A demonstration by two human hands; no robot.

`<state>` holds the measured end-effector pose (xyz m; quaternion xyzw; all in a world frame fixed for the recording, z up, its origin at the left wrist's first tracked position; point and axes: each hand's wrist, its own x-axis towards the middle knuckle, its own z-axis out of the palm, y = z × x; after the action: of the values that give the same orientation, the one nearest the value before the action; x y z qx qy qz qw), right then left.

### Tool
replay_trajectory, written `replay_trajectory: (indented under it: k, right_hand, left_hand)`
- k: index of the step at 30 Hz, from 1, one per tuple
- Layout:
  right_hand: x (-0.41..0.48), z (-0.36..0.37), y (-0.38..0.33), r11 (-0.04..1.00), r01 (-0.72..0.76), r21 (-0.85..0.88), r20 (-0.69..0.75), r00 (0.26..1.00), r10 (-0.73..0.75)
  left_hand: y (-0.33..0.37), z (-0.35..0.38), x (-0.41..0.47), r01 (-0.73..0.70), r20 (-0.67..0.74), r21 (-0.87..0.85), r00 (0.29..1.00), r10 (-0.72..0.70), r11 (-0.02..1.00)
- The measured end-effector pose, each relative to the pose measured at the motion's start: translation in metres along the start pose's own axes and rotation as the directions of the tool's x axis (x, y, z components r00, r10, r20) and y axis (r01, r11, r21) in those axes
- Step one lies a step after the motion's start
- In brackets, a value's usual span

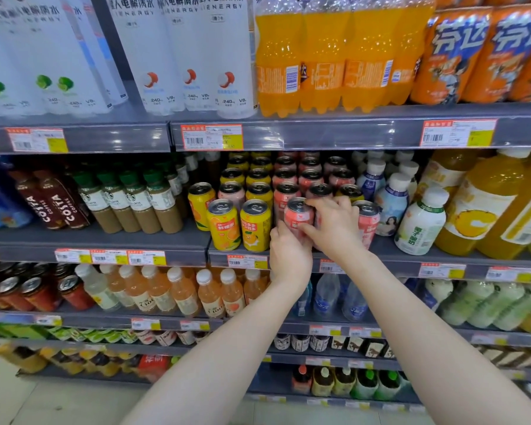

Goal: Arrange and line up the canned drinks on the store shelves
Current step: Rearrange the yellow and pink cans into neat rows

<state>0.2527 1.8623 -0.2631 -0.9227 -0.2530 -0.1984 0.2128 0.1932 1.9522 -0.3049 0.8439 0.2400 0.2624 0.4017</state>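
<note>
Head view, pink can (299,216): front row of the middle shelf (411,256), just beside the yellow cans (255,225).
Left hand (288,256): fingers curled round its base.
Right hand (334,230): fingers grasping its side and rim.
Advice: seat it flush with the yellow fronts, label outward.

Head view: worn on the person's head, wide-angle, facing forward and slightly down.
Nearness: close to the shelf (288,134), arm's reach.
Frame centre: canned drinks (255,225) row.

Pink can (298,213): lower half hidden behind left hand (289,256) and right hand (334,225).
Price tags (212,137), shelf front edge: print too small to read.
Top-shelf bottles (178,41): caps cut off above.
Bottom-shelf goods (28,358), left end: blurred.
</note>
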Motion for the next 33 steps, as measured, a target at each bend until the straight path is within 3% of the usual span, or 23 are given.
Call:
replay_trajectory:
  k: [8,13,17,21,24,33]
  right_hand:
    - [-0.005,0.001,-0.007,1.0,-0.019,0.014,-0.048,0.999,0.02]
    - [-0.002,0.002,-0.012,0.999,-0.039,0.014,-0.075,0.996,0.04]
    - [0.002,0.002,-0.018,0.999,-0.042,-0.001,-0.08,0.996,0.042]
    - [0.006,0.001,-0.02,0.998,-0.063,-0.013,-0.058,0.996,0.063]
    - [0.008,0.003,-0.02,0.997,-0.073,-0.038,-0.042,0.997,0.072]
    - [0.007,0.003,-0.022,0.995,-0.097,-0.021,-0.039,0.995,0.096]
  left_hand:
    - [-0.012,-0.02,-0.006,-0.155,-0.054,-0.069,0.987,0.151,0.986]
    - [-0.024,-0.059,0.003,-0.355,-0.097,0.007,0.93,0.354,0.935]
    - [-0.032,-0.093,0.025,-0.436,-0.2,0.069,0.875,0.441,0.897]
    - [-0.038,-0.121,0.059,-0.27,-0.272,0.155,0.913,0.304,0.95]
    - [-0.039,-0.133,0.083,-0.131,-0.171,0.206,0.971,0.167,0.97]
    - [-0.043,-0.147,0.132,-0.083,0.067,0.19,0.995,0.071,0.978]
